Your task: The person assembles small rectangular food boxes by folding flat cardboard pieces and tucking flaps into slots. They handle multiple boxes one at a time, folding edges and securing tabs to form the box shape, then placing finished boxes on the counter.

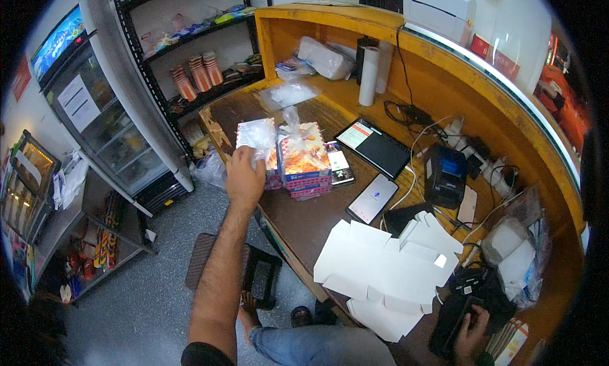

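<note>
My left hand (245, 176) reaches over the table's near-left edge, its fingers closed on the crumpled top of a clear plastic bag (259, 137). That bag lies around a stack of printed cardboard boxes (271, 160). Right beside it stands a second bagged stack of boxes (307, 153), food pictures on top and its bag knotted. At the lower right, my right hand (472, 333) has its fingers curled over the edge of a black flat object (455, 325); its exact kind is unclear. White flat cardboard cut-outs (377, 264) lie between the hands.
A tablet (374, 147), a lit phone (373, 199) and another phone (339, 163) lie on the brown table. A black printer (446, 176) and tangled cables stand along the yellow partition (482, 96). A stool (260, 277) is below, with a drinks fridge (120, 112) at left.
</note>
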`<move>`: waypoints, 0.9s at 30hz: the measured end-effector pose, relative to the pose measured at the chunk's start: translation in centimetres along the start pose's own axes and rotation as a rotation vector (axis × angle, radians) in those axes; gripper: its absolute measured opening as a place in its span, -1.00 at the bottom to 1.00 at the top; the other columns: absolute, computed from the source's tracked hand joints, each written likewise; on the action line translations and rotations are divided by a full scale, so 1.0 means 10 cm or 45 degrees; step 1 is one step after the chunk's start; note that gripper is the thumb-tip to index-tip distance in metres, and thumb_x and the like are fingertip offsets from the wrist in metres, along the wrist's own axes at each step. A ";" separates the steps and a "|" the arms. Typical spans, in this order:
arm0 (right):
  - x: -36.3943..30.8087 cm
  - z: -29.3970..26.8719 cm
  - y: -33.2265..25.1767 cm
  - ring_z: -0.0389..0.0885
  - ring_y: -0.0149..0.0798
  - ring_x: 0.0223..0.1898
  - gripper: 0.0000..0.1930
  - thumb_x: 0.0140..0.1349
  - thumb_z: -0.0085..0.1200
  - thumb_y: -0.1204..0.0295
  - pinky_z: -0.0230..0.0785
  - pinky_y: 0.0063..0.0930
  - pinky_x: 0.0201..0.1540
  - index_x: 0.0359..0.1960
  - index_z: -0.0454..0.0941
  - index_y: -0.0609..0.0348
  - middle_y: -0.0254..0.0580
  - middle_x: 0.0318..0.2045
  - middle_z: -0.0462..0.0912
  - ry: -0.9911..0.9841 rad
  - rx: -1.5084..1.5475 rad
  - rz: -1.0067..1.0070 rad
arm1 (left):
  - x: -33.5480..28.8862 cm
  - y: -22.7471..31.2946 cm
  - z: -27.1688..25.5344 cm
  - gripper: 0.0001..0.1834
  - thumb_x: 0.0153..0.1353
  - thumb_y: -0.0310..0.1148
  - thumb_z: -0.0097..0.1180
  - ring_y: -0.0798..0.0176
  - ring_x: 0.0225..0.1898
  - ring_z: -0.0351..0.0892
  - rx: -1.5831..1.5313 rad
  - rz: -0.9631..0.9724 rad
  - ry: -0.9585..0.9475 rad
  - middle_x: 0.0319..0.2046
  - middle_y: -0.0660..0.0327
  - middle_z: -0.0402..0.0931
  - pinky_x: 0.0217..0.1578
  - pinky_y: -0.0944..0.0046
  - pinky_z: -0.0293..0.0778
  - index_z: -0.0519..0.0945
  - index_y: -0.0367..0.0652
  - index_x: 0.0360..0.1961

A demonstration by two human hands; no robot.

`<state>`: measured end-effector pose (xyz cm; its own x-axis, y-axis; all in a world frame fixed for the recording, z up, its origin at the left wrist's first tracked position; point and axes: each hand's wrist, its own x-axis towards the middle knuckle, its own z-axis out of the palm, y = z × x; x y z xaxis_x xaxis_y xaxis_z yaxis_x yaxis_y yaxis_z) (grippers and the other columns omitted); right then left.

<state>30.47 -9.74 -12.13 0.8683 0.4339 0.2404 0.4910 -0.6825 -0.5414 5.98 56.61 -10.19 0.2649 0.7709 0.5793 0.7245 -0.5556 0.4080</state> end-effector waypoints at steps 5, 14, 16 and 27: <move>0.00 0.09 0.23 0.48 0.11 0.15 -0.75 0.55 0.01 0.42 0.22 -0.07 0.35 0.11 0.50 0.32 0.08 0.01 0.53 0.090 -0.116 -0.154 | -0.05 0.04 0.01 -0.60 0.34 -0.22 0.21 -0.20 0.25 0.47 -0.020 -0.061 0.022 0.22 0.06 0.49 0.26 -0.11 0.45 0.60 -0.13 0.15; -0.01 0.06 0.12 0.49 0.20 0.23 -0.73 0.51 0.05 0.39 -0.06 0.15 0.56 0.11 0.55 0.29 0.04 0.05 0.62 0.069 -0.100 -0.127 | 0.31 0.14 -0.01 -0.41 0.30 0.03 0.23 -0.19 0.41 0.37 0.014 -0.393 -0.253 0.33 0.01 0.46 0.39 -0.40 0.21 0.59 -0.09 0.25; -0.02 0.03 0.10 0.49 0.21 0.23 -0.72 0.52 0.04 0.37 -0.06 0.16 0.56 0.11 0.55 0.28 0.04 0.05 0.62 0.069 -0.096 -0.125 | 0.53 0.34 -0.10 -0.30 0.25 0.11 0.27 -0.18 0.48 0.31 0.092 -0.486 -0.342 0.39 -0.01 0.42 0.44 -0.51 0.06 0.57 -0.07 0.30; 0.01 0.07 0.19 0.48 0.23 0.23 -0.73 0.52 0.04 0.33 -0.10 0.22 0.58 0.08 0.56 0.26 0.03 0.05 0.63 0.055 -0.106 -0.093 | 0.21 0.78 -0.07 -0.19 0.33 0.40 0.07 -0.25 0.61 0.01 0.357 0.196 -0.453 0.50 -0.08 0.29 0.46 -0.65 -0.13 0.52 0.17 0.45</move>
<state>31.42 -10.64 -13.68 0.8311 0.4602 0.3122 0.5560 -0.6972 -0.4525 11.69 53.67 -5.33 0.5487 0.7722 0.3205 0.7904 -0.6040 0.1021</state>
